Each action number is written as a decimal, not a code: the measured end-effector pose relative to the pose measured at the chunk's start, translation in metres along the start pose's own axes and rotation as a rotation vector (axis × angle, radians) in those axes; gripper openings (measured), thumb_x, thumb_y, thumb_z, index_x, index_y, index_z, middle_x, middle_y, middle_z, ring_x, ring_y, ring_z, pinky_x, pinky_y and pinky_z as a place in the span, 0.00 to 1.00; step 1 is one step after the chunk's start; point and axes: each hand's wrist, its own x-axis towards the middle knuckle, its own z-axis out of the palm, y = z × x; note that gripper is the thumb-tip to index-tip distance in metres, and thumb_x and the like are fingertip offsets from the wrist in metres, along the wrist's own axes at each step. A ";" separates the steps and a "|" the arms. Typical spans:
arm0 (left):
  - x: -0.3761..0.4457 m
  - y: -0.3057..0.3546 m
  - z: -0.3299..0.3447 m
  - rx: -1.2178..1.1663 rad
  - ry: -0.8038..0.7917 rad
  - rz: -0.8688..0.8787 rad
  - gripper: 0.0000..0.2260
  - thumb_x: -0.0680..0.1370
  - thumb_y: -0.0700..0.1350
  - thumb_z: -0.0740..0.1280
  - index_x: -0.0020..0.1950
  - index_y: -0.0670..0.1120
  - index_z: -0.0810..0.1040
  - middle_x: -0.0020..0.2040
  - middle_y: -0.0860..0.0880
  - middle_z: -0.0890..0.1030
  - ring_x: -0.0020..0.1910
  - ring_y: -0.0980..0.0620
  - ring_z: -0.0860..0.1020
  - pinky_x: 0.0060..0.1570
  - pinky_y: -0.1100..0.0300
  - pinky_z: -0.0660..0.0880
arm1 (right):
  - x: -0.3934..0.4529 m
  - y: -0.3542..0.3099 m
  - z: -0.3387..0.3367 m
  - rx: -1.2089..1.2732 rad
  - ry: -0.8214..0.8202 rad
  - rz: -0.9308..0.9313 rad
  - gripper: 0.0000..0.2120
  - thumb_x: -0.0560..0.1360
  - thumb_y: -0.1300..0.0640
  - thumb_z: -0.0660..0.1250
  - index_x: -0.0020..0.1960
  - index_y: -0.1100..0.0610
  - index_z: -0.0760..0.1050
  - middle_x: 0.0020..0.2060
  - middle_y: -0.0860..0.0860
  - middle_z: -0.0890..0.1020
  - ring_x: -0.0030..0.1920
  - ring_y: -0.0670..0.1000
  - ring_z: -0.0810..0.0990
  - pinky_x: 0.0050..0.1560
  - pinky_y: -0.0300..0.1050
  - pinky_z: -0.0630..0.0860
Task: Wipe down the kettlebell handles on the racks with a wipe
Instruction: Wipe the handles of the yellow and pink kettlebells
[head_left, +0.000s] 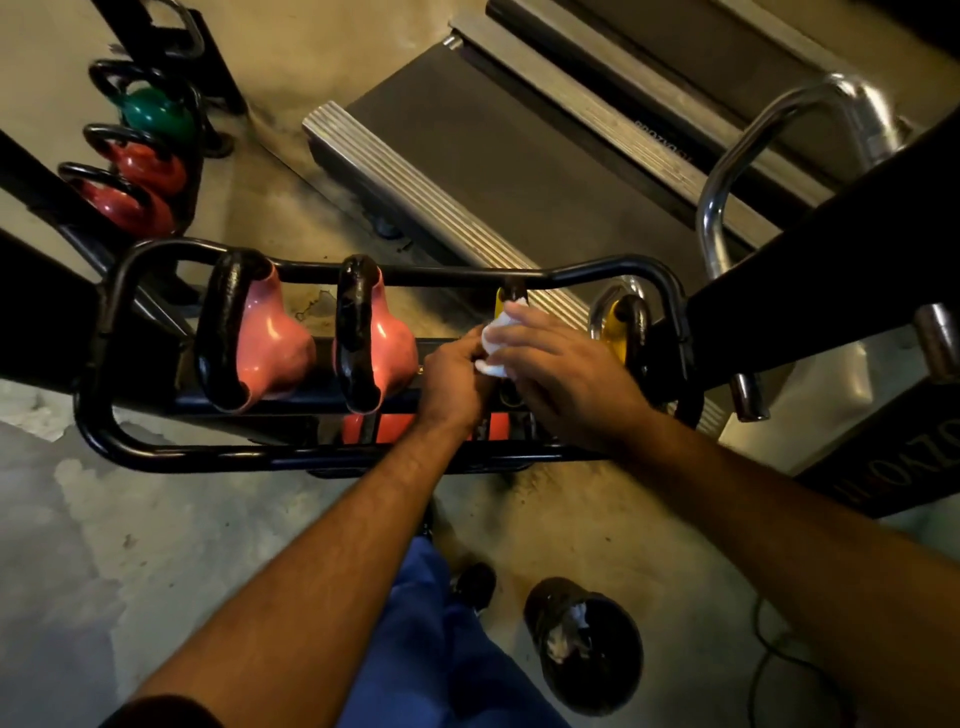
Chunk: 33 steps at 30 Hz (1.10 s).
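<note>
A black tube rack (124, 447) holds two pink kettlebells (270, 343) (395, 348) and two yellow ones, all with black handles. My right hand (561, 374) holds a white wipe (493, 343) pressed around the handle of the third, yellow kettlebell (501, 301), which is mostly hidden under my hands. My left hand (454, 382) grips the same handle just left of the wipe. The fourth, yellow kettlebell (621, 327) stands untouched at the rack's right end.
A second rack at the back left carries a green kettlebell (156, 111) and two red ones (145, 166). Treadmills (467, 156) lie behind, with a chrome rail (727, 171) at right. A dark bin (587, 644) with used wipes stands on the floor by my feet.
</note>
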 end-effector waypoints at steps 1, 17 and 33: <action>0.000 0.002 0.000 0.031 0.002 0.026 0.11 0.77 0.42 0.69 0.58 0.47 0.83 0.47 0.53 0.84 0.45 0.65 0.78 0.42 0.78 0.70 | -0.004 0.004 -0.001 -0.020 -0.006 -0.037 0.14 0.82 0.60 0.63 0.64 0.59 0.80 0.66 0.57 0.79 0.74 0.58 0.71 0.72 0.56 0.69; 0.004 -0.002 0.002 -0.106 0.008 0.034 0.08 0.76 0.35 0.67 0.49 0.46 0.82 0.38 0.56 0.81 0.36 0.68 0.77 0.38 0.69 0.73 | -0.007 -0.002 0.016 -0.105 0.159 0.069 0.14 0.83 0.58 0.62 0.65 0.59 0.79 0.69 0.57 0.76 0.74 0.58 0.70 0.73 0.53 0.69; 0.011 -0.019 0.004 -0.199 -0.088 0.074 0.12 0.75 0.39 0.71 0.57 0.49 0.83 0.49 0.57 0.84 0.51 0.62 0.81 0.51 0.62 0.79 | -0.049 0.002 0.032 -0.280 0.052 -0.158 0.16 0.81 0.60 0.64 0.68 0.61 0.77 0.73 0.59 0.72 0.77 0.61 0.64 0.76 0.57 0.64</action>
